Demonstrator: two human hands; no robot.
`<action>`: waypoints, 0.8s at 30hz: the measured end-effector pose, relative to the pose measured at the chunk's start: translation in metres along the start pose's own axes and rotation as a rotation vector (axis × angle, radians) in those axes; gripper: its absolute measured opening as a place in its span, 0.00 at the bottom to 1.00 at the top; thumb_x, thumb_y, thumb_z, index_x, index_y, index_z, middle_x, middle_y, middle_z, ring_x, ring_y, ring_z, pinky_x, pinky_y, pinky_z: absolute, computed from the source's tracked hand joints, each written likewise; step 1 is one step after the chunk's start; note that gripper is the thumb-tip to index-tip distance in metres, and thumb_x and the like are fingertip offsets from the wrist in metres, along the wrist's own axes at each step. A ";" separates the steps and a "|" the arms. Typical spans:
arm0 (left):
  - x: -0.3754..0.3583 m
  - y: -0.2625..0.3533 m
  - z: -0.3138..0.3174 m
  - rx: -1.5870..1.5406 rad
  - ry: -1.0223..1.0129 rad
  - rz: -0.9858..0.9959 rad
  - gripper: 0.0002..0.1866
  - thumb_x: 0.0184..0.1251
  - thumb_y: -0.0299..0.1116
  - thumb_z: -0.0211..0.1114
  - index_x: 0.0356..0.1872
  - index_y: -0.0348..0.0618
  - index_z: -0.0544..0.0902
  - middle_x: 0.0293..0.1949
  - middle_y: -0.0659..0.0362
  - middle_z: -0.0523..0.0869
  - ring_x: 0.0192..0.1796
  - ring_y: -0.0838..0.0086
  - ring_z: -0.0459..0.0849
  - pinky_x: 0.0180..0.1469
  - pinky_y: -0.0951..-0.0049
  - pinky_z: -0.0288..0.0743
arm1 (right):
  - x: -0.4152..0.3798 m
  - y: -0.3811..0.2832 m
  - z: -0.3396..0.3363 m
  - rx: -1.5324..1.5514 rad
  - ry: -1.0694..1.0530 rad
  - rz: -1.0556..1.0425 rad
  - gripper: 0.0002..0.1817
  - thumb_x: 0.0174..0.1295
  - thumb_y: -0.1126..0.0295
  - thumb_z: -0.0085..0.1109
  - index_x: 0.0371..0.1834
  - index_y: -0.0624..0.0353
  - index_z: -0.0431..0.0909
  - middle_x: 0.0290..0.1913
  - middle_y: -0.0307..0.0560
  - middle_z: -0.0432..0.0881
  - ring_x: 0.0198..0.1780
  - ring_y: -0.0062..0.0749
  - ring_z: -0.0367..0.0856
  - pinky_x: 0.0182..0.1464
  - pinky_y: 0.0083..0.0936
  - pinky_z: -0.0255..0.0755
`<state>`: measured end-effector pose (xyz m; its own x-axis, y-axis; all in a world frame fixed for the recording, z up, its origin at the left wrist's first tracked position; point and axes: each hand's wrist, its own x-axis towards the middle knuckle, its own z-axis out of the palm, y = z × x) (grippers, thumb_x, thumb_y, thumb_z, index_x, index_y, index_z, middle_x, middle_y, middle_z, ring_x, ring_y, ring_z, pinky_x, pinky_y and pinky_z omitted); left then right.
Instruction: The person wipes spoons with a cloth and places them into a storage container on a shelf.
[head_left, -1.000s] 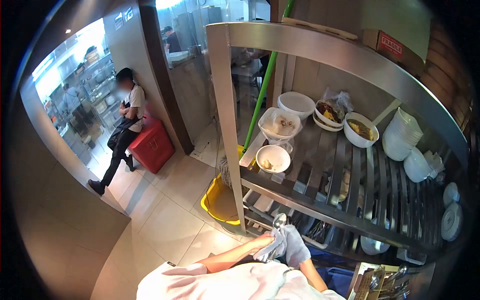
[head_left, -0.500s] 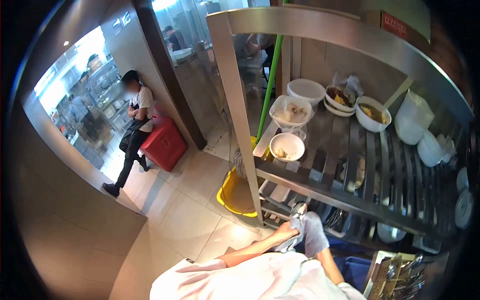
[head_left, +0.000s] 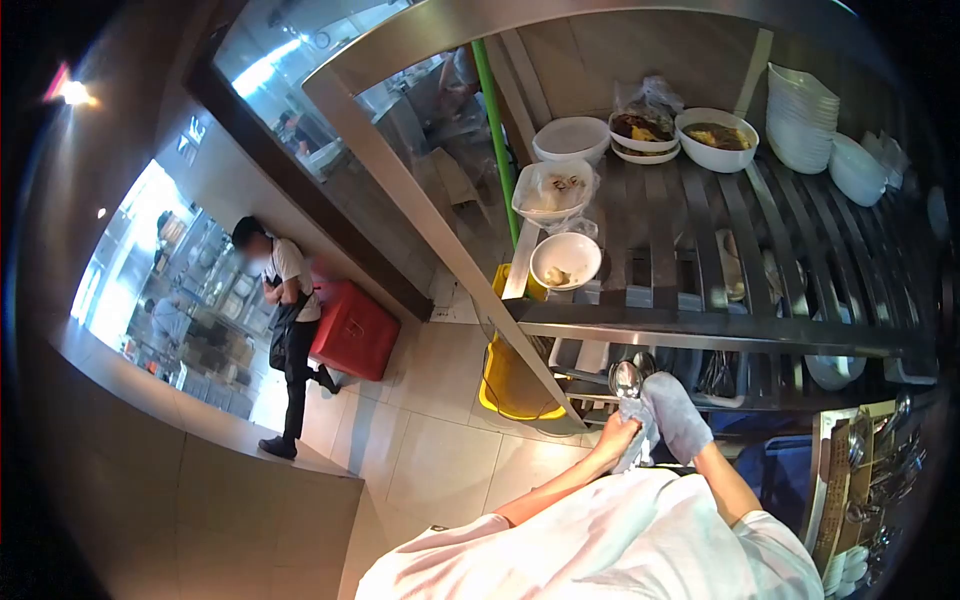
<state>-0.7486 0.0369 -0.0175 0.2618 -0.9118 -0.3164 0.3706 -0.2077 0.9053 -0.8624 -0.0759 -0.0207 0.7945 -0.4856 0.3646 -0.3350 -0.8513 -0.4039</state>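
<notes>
My left hand [head_left: 618,437] is closed around the handles of a few metal spoons [head_left: 629,376], whose bowls point up and away from me. A pale grey-white cloth [head_left: 634,452] is bunched at the handles, against the left hand. Close beside the spoons is my right hand [head_left: 680,418], wrapped in the same kind of cloth, which hides its fingers. Both hands are in front of my white top, just below the lower shelf of a metal rack.
On the slatted rack [head_left: 650,325] stand white bowls with food remains [head_left: 566,261] and stacked white dishes [head_left: 800,120]. A cutlery tray [head_left: 835,490] is at lower right. Left are a yellow bucket [head_left: 510,385], a red box [head_left: 357,330] and a person leaning on the wall [head_left: 285,320].
The view has turned, so the rack sits higher and further left, while my hands appear further right. My hands stay together at the spoons, with the cloth still over the right one.
</notes>
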 end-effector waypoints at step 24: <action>-0.013 -0.007 -0.022 -0.140 -0.127 -0.091 0.06 0.63 0.28 0.55 0.39 0.42 0.77 0.31 0.62 0.80 0.30 0.78 0.78 0.32 0.76 0.72 | -0.004 0.049 0.021 0.087 0.227 0.663 0.06 0.50 0.65 0.57 0.28 0.53 0.80 0.26 0.49 0.80 0.27 0.47 0.79 0.33 0.31 0.74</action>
<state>-0.7347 0.0576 -0.0258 0.1104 -0.9308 -0.3484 0.5100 -0.2478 0.8237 -0.8707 -0.1113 -0.0597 0.3086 -0.9338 0.1809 -0.6628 -0.3475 -0.6633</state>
